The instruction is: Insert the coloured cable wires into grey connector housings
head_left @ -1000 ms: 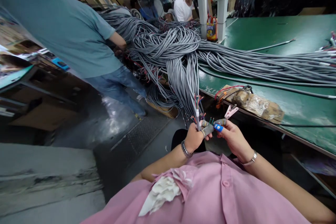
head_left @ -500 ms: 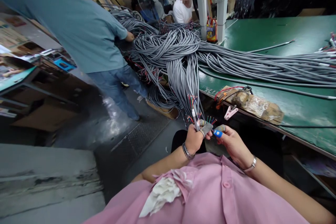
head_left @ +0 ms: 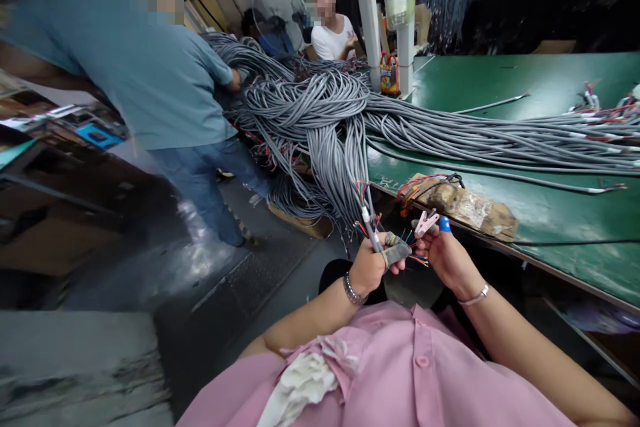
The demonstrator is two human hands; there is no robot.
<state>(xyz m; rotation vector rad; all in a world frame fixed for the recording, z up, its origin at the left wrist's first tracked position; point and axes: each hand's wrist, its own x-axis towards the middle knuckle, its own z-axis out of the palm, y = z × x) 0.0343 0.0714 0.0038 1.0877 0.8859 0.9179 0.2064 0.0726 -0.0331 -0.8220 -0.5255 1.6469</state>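
Observation:
My left hand is closed around the end of a grey cable, whose stripped coloured wires fan out above. Grey covers wrap some of its fingers, and more thin coloured wires stick out beyond its fingertips. To its right, my right hand has its thumb, in a blue cover, raised apart from curled fingers. A pink clip at the bench edge overlaps the right fingers; whether they touch it is unclear. Several wire ends lie close to those fingers.
A big heap of grey cables spreads across the green bench. A taped block with red and orange leads sits at the front edge. Someone in a blue shirt stands at left; another person in white is behind the heap.
My right hand has moved away from my left fingertips, up and right to beside the pink clip, and its thumb has lifted. My left hand keeps the cable. The view has shifted slightly.

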